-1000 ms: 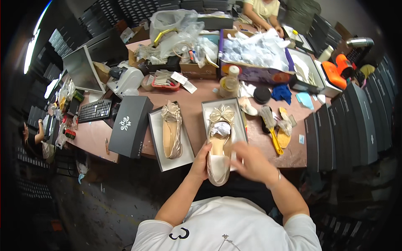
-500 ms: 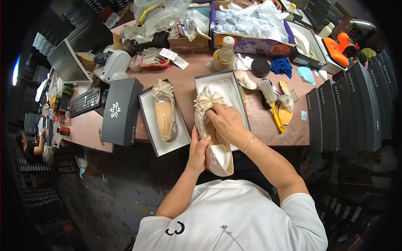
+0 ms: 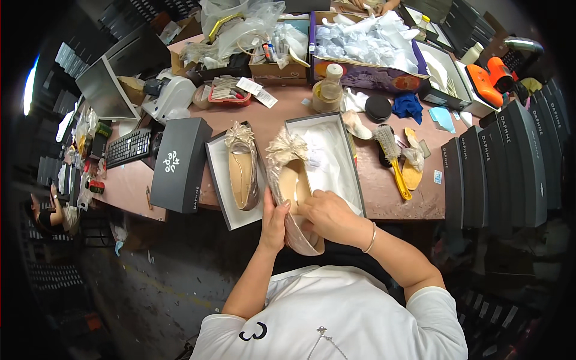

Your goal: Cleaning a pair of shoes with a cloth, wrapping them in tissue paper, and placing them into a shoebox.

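- Here we go: the left hand [image 3: 275, 227] has a firm hold on the gold shoe [image 3: 290, 180], fingers wrapped around its left side, thumb up near the rim.
- The right hand [image 3: 329, 216] is bent over the same shoe, fingers curled close together and dipping into the heel end; the tips are hidden, so I can't tell whether they pinch anything.
- That shoe is tilted, bow end away from the person, above the near left edge of the paper-lined box [image 3: 359, 189].
- Just left of the paper-lined box, the second shoe [image 3: 241, 174] lies in its own open box [image 3: 246, 219], bow at the far end.
- Further left of the paper-lined box stands a dark grey box [image 3: 177, 165], then a keyboard [image 3: 129, 148].
- Right of the paper-lined box, a yellow-handled brush [image 3: 394, 165] rests on the pinkish surface [image 3: 423, 204].
- Beyond the paper-lined box there's a bottle [image 3: 329, 91], and behind that a purple box [image 3: 378, 77] heaped with white paper.
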Available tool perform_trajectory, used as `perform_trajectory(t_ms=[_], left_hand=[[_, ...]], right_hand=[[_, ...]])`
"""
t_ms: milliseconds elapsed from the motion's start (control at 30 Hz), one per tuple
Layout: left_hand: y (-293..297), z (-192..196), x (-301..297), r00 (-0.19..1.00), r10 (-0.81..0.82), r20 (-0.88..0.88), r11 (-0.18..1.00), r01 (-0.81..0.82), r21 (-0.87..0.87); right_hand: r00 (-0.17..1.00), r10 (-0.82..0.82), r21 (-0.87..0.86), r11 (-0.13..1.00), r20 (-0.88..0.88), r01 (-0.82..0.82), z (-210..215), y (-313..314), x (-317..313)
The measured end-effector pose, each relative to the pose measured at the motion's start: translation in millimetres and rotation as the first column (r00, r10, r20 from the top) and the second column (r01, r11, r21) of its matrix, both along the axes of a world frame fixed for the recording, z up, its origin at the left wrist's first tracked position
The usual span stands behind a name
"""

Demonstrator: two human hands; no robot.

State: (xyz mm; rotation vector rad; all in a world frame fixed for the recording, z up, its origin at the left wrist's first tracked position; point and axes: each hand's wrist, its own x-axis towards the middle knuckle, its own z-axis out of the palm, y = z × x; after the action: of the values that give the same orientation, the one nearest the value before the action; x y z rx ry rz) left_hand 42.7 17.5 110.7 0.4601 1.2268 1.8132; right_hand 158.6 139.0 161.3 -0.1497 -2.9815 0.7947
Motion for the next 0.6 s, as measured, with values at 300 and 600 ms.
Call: perform_trajectory(t_ms=[300,600], left_hand=[[-5,0,4,0.968,-0.023,0.248,1.0,0.024,-0.003],[-8,3,2,0.973,-0.022,0.228,1.0,0.021,0.008]], right_hand=[[0.772,-0.635,-0.81,0.435,0.034,0.393,-3,44,12],[0.632,-0.77,-0.754,0.468,-0.091,0.462,-23,43,25]])
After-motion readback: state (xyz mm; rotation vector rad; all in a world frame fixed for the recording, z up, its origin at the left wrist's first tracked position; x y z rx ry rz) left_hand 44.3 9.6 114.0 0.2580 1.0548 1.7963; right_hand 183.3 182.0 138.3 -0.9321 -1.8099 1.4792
